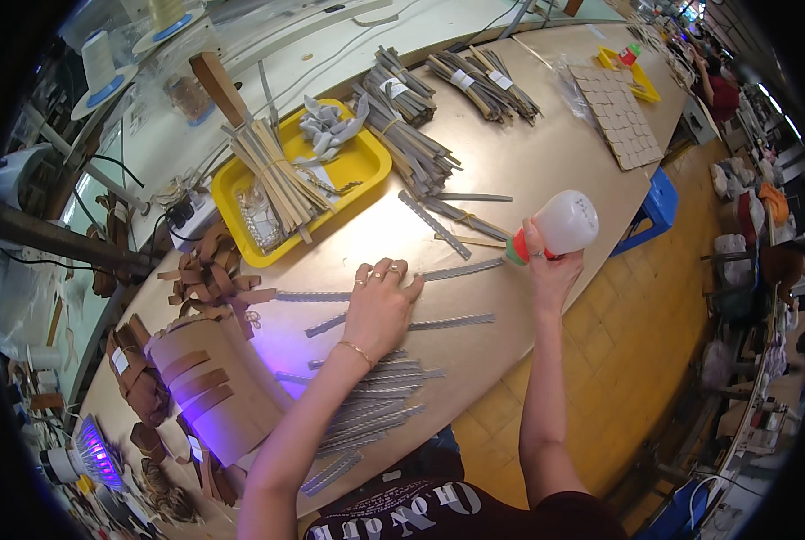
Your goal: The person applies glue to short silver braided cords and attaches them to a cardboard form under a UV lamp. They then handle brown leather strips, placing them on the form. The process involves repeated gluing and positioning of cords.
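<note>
A long grey strip with a pale twisted line (463, 269) lies across the brown-covered table (519, 310). My left hand (382, 304) bears down on its middle, fingers bent and thumb beside it, holding the strip against the surface. In my right hand (551, 270) is a white squeeze bottle (566, 223), tilted with its red and green cap end (517, 247) down at the strip's right end. Below my left hand, several similar grey strips (375, 396) are spread side by side. Another strip (456, 321) lies apart just above them.
A yellow tray (375, 171) holds light sticks and grey fabric pieces. Bundles of dark strips (411, 148) lie beyond. Left are a brown roll (218, 382), brown straps (209, 270) and a lit purple lamp (96, 453). A blue stool (647, 211) stands past the table's right edge.
</note>
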Demonstrator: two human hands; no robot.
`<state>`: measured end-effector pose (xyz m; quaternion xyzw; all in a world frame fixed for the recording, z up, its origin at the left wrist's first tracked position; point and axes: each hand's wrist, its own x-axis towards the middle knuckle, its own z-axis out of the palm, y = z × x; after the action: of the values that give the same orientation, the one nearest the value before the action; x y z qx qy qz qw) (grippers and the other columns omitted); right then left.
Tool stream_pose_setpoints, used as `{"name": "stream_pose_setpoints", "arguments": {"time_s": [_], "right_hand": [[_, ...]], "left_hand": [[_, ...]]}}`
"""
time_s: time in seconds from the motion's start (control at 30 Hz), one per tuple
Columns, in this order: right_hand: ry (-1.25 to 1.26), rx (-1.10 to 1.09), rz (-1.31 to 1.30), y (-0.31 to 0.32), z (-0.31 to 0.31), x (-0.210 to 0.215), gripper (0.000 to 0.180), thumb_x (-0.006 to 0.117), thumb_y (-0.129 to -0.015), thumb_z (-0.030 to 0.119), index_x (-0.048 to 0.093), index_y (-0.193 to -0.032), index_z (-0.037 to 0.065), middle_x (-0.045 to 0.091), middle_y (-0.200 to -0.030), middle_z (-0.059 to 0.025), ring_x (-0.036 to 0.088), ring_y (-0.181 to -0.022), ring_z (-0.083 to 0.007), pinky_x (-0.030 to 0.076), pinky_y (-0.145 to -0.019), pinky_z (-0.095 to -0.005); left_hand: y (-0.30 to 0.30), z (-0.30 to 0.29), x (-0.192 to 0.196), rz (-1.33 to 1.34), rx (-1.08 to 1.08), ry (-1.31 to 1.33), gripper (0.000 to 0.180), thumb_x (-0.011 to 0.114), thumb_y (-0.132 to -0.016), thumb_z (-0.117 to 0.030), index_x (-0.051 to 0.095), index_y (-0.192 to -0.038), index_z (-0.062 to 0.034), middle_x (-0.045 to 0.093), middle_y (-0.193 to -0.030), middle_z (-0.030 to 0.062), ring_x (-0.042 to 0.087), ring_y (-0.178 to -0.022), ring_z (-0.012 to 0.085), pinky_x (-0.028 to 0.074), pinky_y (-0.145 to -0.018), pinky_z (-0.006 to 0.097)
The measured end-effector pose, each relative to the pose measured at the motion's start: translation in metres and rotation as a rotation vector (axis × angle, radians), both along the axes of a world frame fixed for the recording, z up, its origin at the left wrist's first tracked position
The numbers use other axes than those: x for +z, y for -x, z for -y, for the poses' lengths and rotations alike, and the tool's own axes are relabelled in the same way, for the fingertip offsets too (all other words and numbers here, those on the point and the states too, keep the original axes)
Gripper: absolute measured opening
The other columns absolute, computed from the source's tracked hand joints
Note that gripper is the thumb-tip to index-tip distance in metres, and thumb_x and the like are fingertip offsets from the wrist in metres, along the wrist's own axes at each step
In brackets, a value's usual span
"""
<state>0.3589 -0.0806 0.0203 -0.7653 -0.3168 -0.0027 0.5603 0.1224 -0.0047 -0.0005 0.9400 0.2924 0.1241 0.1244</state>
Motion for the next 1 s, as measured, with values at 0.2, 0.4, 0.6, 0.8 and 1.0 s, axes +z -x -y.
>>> {"name": "stream_pose_setpoints", "arguments": {"time_s": [0.2, 0.4, 0.6, 0.8, 1.0], "right_hand": [[0.015, -0.035, -0.007, 0.006, 0.002, -0.003, 0.05, 0.081, -0.079, 0.039, 0.065, -0.102, -0.003, 0.068, -0.093, -0.011, 0.066, -0.086, -0.0207, 0.052, -0.081, -0.0341], [0.009, 0.022, -0.007, 0.027, 0.0, -0.005, 0.049, 0.08, -0.08, 0.038, 0.064, -0.103, -0.003, 0.068, -0.094, -0.011, 0.065, -0.087, -0.0207, 0.052, -0.082, -0.0347], [-0.058, 0.078, -0.037, 0.055, -0.012, -0.009, 0.04, 0.083, -0.078, 0.032, 0.069, -0.092, -0.003, 0.071, -0.083, -0.0114, 0.068, -0.076, -0.0206, 0.054, -0.074, -0.0333], [-0.089, 0.155, -0.123, 0.086, -0.023, -0.01, 0.037, 0.084, -0.077, 0.029, 0.069, -0.09, -0.002, 0.072, -0.081, -0.0101, 0.069, -0.074, -0.0193, 0.054, -0.07, -0.0322], [-0.105, 0.224, -0.089, 0.106, -0.029, -0.013, 0.038, 0.085, -0.075, 0.03, 0.069, -0.088, -0.001, 0.072, -0.08, -0.0095, 0.069, -0.071, -0.0189, 0.054, -0.067, -0.0317]], "left_hand": [[0.001, -0.001, -0.001, 0.031, 0.036, 0.127, 0.031, 0.063, -0.081, -0.011, 0.07, -0.111, -0.0158, 0.057, -0.109, 0.0087, 0.051, -0.114, 0.0261, 0.035, -0.101, 0.046], [0.004, -0.002, -0.001, 0.08, 0.032, 0.179, 0.033, 0.062, -0.08, -0.009, 0.071, -0.112, -0.0145, 0.056, -0.111, 0.0102, 0.05, -0.115, 0.0274, 0.036, -0.101, 0.044], [0.006, -0.001, 0.0, 0.1, 0.024, 0.233, 0.039, 0.059, -0.079, -0.007, 0.067, -0.117, -0.0095, 0.055, -0.116, 0.013, 0.049, -0.117, 0.0293, 0.035, -0.102, 0.044], [0.004, 0.002, 0.0, 0.167, 0.016, 0.291, 0.041, 0.057, -0.076, -0.006, 0.064, -0.116, -0.0033, 0.053, -0.125, 0.0155, 0.048, -0.12, 0.0329, 0.034, -0.105, 0.046], [0.006, -0.003, -0.004, 0.21, 0.053, 0.402, 0.039, 0.058, -0.075, -0.006, 0.063, -0.114, -0.0008, 0.053, -0.125, 0.0163, 0.046, -0.123, 0.0345, 0.033, -0.106, 0.046]]}}
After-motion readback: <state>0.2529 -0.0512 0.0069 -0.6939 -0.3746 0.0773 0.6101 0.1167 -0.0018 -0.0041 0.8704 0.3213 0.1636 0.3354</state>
